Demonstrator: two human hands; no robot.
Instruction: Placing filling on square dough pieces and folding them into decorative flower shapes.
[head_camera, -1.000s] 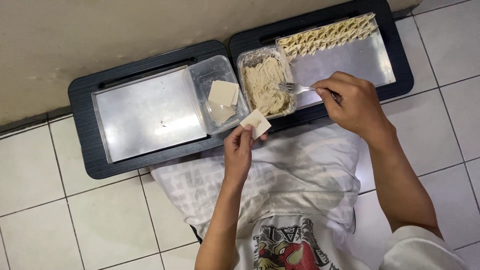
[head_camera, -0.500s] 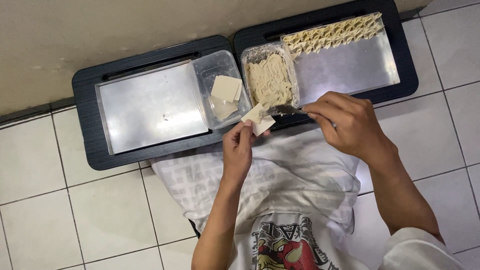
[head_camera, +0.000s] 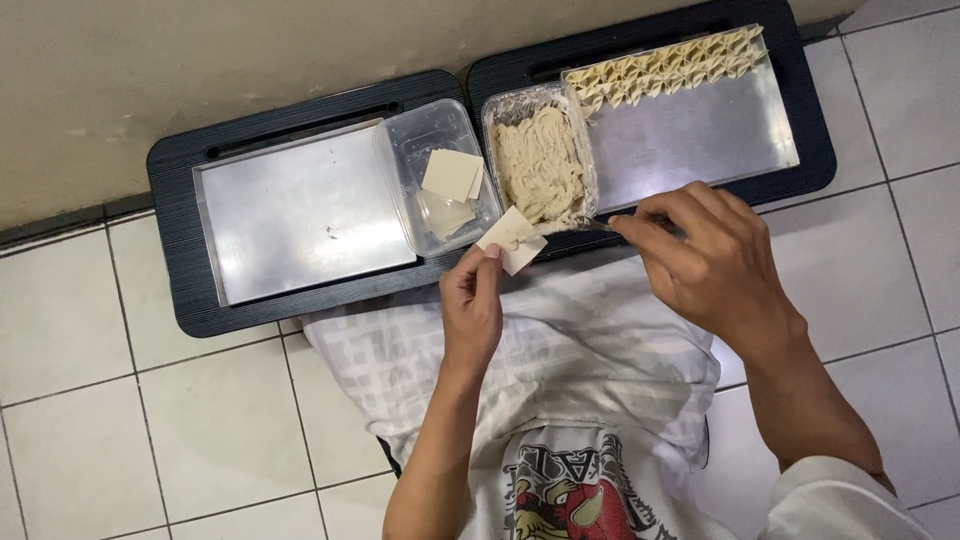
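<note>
My left hand (head_camera: 472, 305) pinches a pale square dumpling wrapper (head_camera: 511, 240) by its near corner, just in front of the trays. My right hand (head_camera: 715, 262) grips a metal fork (head_camera: 588, 226) whose tines touch the wrapper's right edge, with a dab of filling on the wrapper. Directly behind stands a clear tub of beige minced filling (head_camera: 541, 160). To its left a second clear tub (head_camera: 443, 185) holds a few loose wrappers. A row of folded dumplings (head_camera: 668, 66) lines the far edge of the right metal tray (head_camera: 700, 140).
Two black lap trays lie side by side against a beige wall; the left one (head_camera: 185, 290) carries a bare metal tray (head_camera: 300, 215). White floor tiles surround them. A light patterned cloth (head_camera: 590, 350) covers my lap below the hands.
My right hand drew the fork out of the filling tub and toward me, bringing its tip to the wrapper. The left hand kept the wrapper in about the same place.
</note>
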